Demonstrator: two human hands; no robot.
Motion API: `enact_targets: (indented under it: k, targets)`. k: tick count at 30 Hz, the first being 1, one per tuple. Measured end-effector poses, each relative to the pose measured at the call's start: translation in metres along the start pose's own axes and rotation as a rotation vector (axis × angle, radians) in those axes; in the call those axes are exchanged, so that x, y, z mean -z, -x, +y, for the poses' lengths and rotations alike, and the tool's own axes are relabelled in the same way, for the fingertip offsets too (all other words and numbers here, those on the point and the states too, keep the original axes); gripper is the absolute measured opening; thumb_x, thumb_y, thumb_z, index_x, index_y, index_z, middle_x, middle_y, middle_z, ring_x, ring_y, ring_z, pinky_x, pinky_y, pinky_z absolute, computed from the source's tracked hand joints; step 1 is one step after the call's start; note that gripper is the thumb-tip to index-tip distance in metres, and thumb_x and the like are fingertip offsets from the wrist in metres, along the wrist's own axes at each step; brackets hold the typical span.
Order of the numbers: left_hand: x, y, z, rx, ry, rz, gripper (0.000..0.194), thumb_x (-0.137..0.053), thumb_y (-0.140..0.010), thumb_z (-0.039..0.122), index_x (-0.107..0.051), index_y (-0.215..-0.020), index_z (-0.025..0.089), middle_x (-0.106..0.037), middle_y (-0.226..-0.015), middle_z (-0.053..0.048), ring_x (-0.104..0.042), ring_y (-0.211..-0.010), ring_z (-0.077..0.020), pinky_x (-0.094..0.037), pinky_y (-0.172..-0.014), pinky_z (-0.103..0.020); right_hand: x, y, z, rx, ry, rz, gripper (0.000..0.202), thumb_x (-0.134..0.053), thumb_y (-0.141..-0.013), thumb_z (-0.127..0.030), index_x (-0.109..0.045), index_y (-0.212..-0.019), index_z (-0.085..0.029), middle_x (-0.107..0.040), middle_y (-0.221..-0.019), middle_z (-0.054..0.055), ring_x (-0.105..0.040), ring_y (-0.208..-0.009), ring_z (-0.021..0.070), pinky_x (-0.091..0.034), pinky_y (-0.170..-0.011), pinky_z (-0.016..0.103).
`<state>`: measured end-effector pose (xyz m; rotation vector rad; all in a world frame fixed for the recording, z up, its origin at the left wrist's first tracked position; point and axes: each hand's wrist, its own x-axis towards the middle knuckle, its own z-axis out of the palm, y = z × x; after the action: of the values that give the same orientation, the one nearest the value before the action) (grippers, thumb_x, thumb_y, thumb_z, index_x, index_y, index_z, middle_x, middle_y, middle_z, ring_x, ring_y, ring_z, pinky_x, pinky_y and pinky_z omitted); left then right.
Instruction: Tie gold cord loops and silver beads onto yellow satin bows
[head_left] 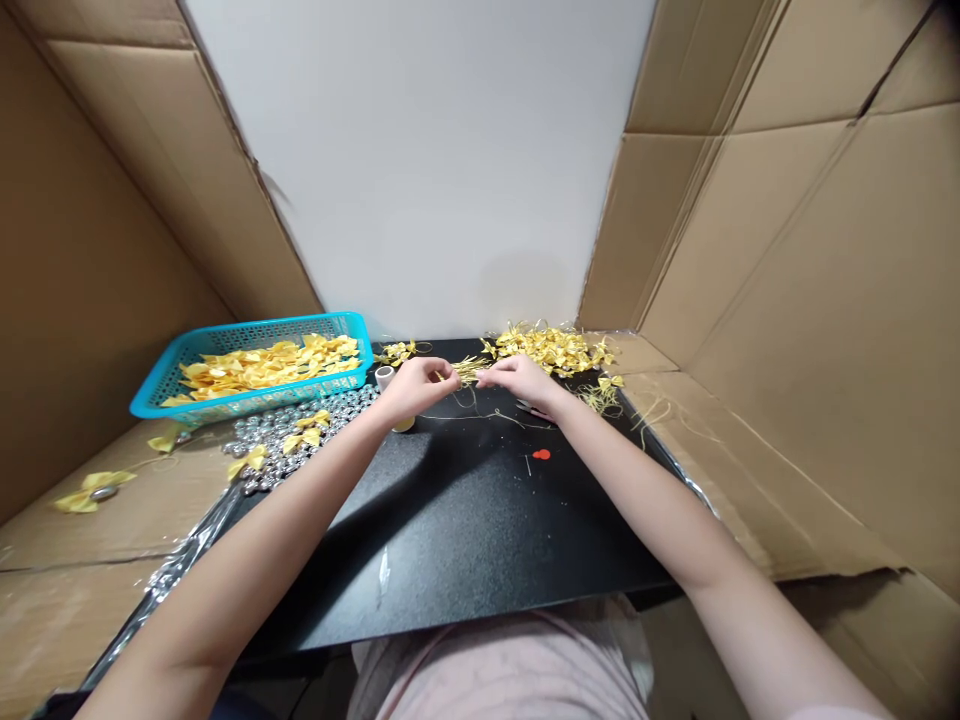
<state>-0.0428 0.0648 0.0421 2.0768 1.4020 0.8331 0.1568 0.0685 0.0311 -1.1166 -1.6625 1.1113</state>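
Both hands are near the back of the black table (465, 540), a short gap between them. My left hand (421, 387) has its fingertips pinched together beside a bundle of thin yellow strings (469, 370). My right hand (521, 378) is also closed at the fingertips, at the right end of that bundle. What either pinch holds is too small to make out. A thin thread hangs in a loop below the hands. A pile of yellow bows (551, 348) lies behind my right hand, and a white spool (385, 376) stands beside my left hand.
A blue basket (251, 401) of yellow ribbon pieces stands at the back left. Silver beads (281, 440) with a few bows lie before it. A red piece (541, 454) and a needle-like pin (528, 465) lie on the table. Cardboard walls (810, 300) rise at both sides.
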Motion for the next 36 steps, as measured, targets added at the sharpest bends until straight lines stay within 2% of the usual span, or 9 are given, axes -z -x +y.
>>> enact_targets:
  k: [3, 10, 16, 21, 23, 28, 30, 32, 36]
  targets:
    - [0.000, 0.001, 0.001, -0.016, 0.023, -0.021, 0.025, -0.060, -0.069, 0.040, -0.064, -0.067, 0.016, -0.054, -0.058, 0.001, -0.044, -0.055, -0.0119, -0.032, -0.051, -0.023, -0.011, 0.003, -0.002, -0.048, 0.010, -0.096, 0.022, -0.072, -0.065, -0.037, -0.075, -0.064, -0.015, -0.065, -0.061, 0.001, -0.053, -0.064, 0.0131, -0.040, -0.067, 0.028]
    - [-0.001, 0.003, 0.006, -0.015, 0.046, -0.022, 0.030, -0.061, -0.066, 0.045, -0.065, -0.066, 0.015, -0.054, -0.057, 0.001, -0.044, -0.055, -0.0122, -0.032, -0.052, -0.023, -0.020, 0.000, 0.003, -0.102, -0.168, 0.018, 0.009, -0.069, -0.063, -0.024, -0.070, -0.062, -0.015, -0.062, -0.061, -0.002, -0.051, -0.063, 0.0105, -0.039, -0.067, 0.026]
    - [-0.001, 0.005, 0.008, 0.016, 0.022, 0.084, 0.017, -0.055, -0.068, 0.032, -0.057, -0.061, 0.017, -0.049, -0.054, 0.003, -0.043, -0.053, -0.0116, -0.032, -0.052, -0.024, -0.014, -0.002, 0.004, -0.015, -0.190, 0.036, 0.010, -0.067, -0.062, -0.026, -0.068, -0.062, -0.016, -0.063, -0.065, -0.001, -0.051, -0.066, 0.0111, -0.040, -0.069, 0.026]
    - [0.003, 0.007, 0.016, 0.003, -0.117, 0.142, 0.014, -0.053, -0.069, 0.029, -0.057, -0.062, 0.018, -0.056, -0.058, 0.001, -0.050, -0.056, -0.0139, -0.037, -0.056, -0.025, -0.010, -0.003, 0.006, 0.051, 0.008, -0.118, 0.008, -0.064, -0.065, -0.022, -0.067, -0.062, -0.015, -0.063, -0.064, -0.001, -0.054, -0.066, 0.0124, -0.041, -0.069, 0.027]
    - [0.011, 0.009, 0.021, -0.013, -0.141, 0.166, 0.016, -0.053, -0.071, 0.033, -0.059, -0.067, 0.018, -0.060, -0.063, 0.000, -0.053, -0.056, -0.0146, -0.040, -0.058, -0.026, -0.006, -0.003, 0.006, 0.058, 0.125, -0.122, 0.008, -0.064, -0.067, -0.022, -0.067, -0.065, -0.015, -0.063, -0.065, 0.000, -0.054, -0.066, 0.0125, -0.041, -0.069, 0.027]
    - [0.056, 0.010, 0.020, -0.031, -0.282, 0.309, 0.028, -0.056, -0.072, 0.039, -0.063, -0.089, 0.019, -0.067, -0.089, -0.006, -0.062, -0.075, -0.0206, -0.047, -0.072, -0.032, 0.004, -0.007, 0.006, 0.074, 0.195, 0.142, 0.009, -0.064, -0.072, -0.024, -0.065, -0.077, -0.016, -0.064, -0.076, 0.000, -0.053, -0.068, 0.0119, -0.043, -0.071, 0.027]
    - [0.077, 0.009, 0.011, 0.037, -0.347, 0.217, 0.036, -0.060, -0.066, 0.039, -0.064, -0.096, 0.020, -0.068, -0.097, -0.006, -0.064, -0.085, -0.0242, -0.048, -0.075, -0.033, 0.005, -0.009, 0.007, 0.059, 0.172, 0.155, 0.012, -0.065, -0.073, -0.024, -0.066, -0.082, -0.016, -0.064, -0.080, 0.001, -0.053, -0.069, 0.0119, -0.044, -0.073, 0.028]
    - [0.092, 0.008, -0.001, 0.088, -0.355, 0.030, 0.048, -0.067, -0.057, 0.042, -0.064, -0.101, 0.022, -0.068, -0.109, -0.007, -0.064, -0.096, -0.0274, -0.049, -0.077, -0.033, 0.004, -0.011, 0.010, 0.045, 0.150, 0.139, 0.014, -0.065, -0.073, -0.023, -0.065, -0.085, -0.016, -0.065, -0.083, 0.002, -0.056, -0.074, 0.0128, -0.046, -0.077, 0.030]
    - [0.093, 0.005, -0.019, 0.151, -0.306, -0.297, 0.060, -0.073, -0.049, 0.043, -0.066, -0.105, 0.024, -0.070, -0.109, -0.006, -0.064, -0.100, -0.0290, -0.050, -0.077, -0.031, -0.004, -0.010, 0.015, 0.032, 0.146, 0.080, 0.017, -0.067, -0.073, -0.021, -0.066, -0.089, -0.015, -0.066, -0.090, 0.004, -0.061, -0.084, 0.0146, -0.047, -0.084, 0.032]
